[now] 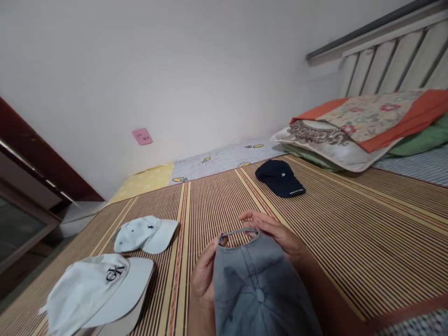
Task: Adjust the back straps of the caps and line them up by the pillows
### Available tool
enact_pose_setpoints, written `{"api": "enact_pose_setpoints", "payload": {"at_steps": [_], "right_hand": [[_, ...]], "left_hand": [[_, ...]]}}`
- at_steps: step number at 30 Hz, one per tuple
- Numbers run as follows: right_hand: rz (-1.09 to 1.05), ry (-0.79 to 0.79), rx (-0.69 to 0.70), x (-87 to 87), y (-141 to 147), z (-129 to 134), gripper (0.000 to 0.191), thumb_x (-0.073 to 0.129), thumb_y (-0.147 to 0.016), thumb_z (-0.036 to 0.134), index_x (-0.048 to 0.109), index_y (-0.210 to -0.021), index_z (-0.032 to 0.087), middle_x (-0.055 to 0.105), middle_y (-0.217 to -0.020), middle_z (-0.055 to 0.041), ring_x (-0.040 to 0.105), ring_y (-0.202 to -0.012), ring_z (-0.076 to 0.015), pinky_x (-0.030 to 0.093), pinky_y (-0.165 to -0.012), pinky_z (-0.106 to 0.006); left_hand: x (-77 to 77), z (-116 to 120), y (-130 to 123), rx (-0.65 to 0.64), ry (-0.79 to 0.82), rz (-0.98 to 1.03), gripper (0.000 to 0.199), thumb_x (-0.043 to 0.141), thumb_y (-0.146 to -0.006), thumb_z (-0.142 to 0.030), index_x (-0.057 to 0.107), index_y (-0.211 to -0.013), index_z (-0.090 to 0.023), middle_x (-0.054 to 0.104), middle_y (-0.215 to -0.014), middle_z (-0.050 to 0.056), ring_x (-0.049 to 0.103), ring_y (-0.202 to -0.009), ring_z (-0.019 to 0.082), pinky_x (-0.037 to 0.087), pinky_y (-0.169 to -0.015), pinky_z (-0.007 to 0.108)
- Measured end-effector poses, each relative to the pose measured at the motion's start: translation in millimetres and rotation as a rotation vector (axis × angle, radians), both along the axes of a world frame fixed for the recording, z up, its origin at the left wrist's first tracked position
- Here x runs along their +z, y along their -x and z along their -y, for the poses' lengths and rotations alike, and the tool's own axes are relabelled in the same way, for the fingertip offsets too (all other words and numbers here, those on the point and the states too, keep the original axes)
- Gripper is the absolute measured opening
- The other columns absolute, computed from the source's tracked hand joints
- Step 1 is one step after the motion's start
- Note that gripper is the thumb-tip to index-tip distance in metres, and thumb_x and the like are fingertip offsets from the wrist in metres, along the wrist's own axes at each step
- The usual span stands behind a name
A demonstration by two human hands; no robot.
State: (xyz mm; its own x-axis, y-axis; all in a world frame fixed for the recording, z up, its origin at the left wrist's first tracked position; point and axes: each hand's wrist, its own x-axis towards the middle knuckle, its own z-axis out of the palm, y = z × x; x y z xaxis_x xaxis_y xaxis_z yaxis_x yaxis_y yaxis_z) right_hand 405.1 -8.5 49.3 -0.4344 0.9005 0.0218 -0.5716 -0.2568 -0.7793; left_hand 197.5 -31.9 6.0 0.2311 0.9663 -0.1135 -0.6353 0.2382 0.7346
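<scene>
Close to the camera, a grey-blue baseball cap (259, 284) is held up between both hands, its back strap opening facing away from me and the button of its crown toward me. My left hand (205, 273) grips the cap's left edge by the strap. On the other side, my right hand (276, 233) has its fingers curled around the strap's right end; part of it is hidden behind the cap. A navy cap (278, 177) lies beyond my right hand. To the left rest a pale cap with a small dark logo (140, 233) and a white cap with CK lettering (91, 291).
A striped bamboo mat (206, 205) covers the bed beneath the caps. Stacked pillows (329, 137) with an orange floral cloth (381, 109) lie at the far right, below a radiator (395, 58). A pink note (142, 136) is stuck to the white wall (196, 74).
</scene>
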Motion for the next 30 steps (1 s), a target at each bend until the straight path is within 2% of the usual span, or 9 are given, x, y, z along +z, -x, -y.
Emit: {"api": "enact_pose_setpoints", "payload": {"at_steps": [2, 5, 8, 10, 12, 16, 22, 25, 30], "right_hand": [[-0.012, -0.070, 0.102, 2.0, 0, 5, 0.053, 0.080, -0.080, 0.049, 0.064, -0.122, 0.020, 0.064, -0.088, -0.0025, 0.056, -0.068, -0.0119, 0.043, -0.059, -0.022], [-0.034, -0.160, 0.239, -1.7, -2, 6, 0.079, 0.084, -0.073, 0.055, 0.056, -0.137, 0.018, 0.068, -0.086, -0.0042, 0.054, -0.060, -0.0108, 0.038, -0.053, -0.021], [-0.078, -0.222, 0.262, -11.7, -5, 0, 0.087, 0.089, -0.068, 0.050, 0.053, -0.140, 0.016, 0.070, -0.075, -0.0016, 0.048, -0.049, -0.0075, 0.032, -0.047, -0.018], [-0.093, -0.223, 0.246, -16.3, -7, -4, 0.083, 0.088, -0.070, 0.051, 0.053, -0.138, 0.017, 0.066, -0.064, 0.0025, 0.044, -0.044, -0.0070, 0.031, -0.045, -0.018], [-0.085, -0.184, 0.202, -16.6, -10, -4, 0.074, 0.084, -0.075, 0.052, 0.055, -0.133, 0.018, 0.059, -0.055, 0.0064, 0.041, -0.042, -0.0073, 0.032, -0.045, -0.018], [-0.048, -0.125, 0.125, -7.6, -12, -1, 0.054, 0.080, -0.083, 0.047, 0.061, -0.125, 0.019, 0.056, -0.055, 0.0071, 0.039, -0.043, -0.0069, 0.032, -0.044, -0.016], [0.039, -0.095, 0.025, -0.5, -16, -6, 0.042, 0.085, -0.079, 0.037, 0.069, -0.113, 0.018, 0.058, -0.070, 0.0043, 0.054, -0.057, -0.0068, 0.043, -0.052, -0.014], [0.063, -0.138, 0.018, -1.6, -19, -8, 0.035, 0.080, -0.086, 0.037, 0.071, -0.113, 0.018, 0.061, -0.078, 0.0019, 0.061, -0.066, -0.0078, 0.048, -0.061, -0.016], [0.136, -0.196, 0.002, -0.6, -19, -7, 0.034, 0.075, -0.090, 0.041, 0.071, -0.113, 0.018, 0.063, -0.081, 0.0003, 0.056, -0.062, -0.0077, 0.043, -0.055, -0.018]], "left_hand": [[-1.0, -1, -1, 0.030, 0.054, 0.075, 0.019, 0.076, -0.085, -0.029, 0.075, -0.099, -0.016, 0.075, -0.087, 0.006, 0.074, -0.089, 0.024, 0.058, -0.081, 0.034], [1.1, 1, -1, 0.078, 0.108, 0.159, 0.022, 0.078, -0.083, -0.021, 0.075, -0.103, -0.015, 0.075, -0.081, 0.004, 0.072, -0.075, 0.017, 0.058, -0.074, 0.026], [9.5, 6, -2, 0.125, 0.142, 0.136, 0.033, 0.084, -0.076, -0.017, 0.075, -0.107, -0.016, 0.077, -0.084, 0.004, 0.072, -0.071, 0.014, 0.056, -0.069, 0.022], [18.8, 10, -5, 0.109, 0.145, 0.092, 0.039, 0.092, -0.068, -0.020, 0.075, -0.103, -0.016, 0.077, -0.085, 0.004, 0.072, -0.072, 0.014, 0.056, -0.068, 0.021], [28.8, 13, -8, 0.044, 0.107, 0.060, 0.037, 0.095, -0.064, -0.023, 0.075, -0.094, -0.014, 0.075, -0.080, 0.004, 0.069, -0.067, 0.011, 0.054, -0.065, 0.018], [42.0, 15, -11, -0.073, 0.008, 0.028, 0.026, 0.091, -0.070, -0.024, 0.072, -0.084, -0.013, 0.069, -0.073, 0.001, 0.062, -0.062, 0.008, 0.049, -0.061, 0.015], [43.9, 14, -7, -0.128, -0.014, -0.035, 0.023, 0.086, -0.075, -0.025, 0.066, -0.077, -0.013, 0.059, -0.066, -0.002, 0.051, -0.056, 0.006, 0.041, -0.055, 0.015], [43.4, 13, -7, -0.111, -0.005, -0.046, 0.023, 0.086, -0.074, -0.025, 0.066, -0.076, -0.013, 0.058, -0.066, -0.002, 0.050, -0.056, 0.006, 0.041, -0.056, 0.015], [39.8, 11, -9, -0.104, 0.001, -0.049, 0.022, 0.086, -0.074, -0.025, 0.069, -0.079, -0.013, 0.060, -0.071, -0.001, 0.053, -0.062, 0.008, 0.044, -0.061, 0.017]]}}
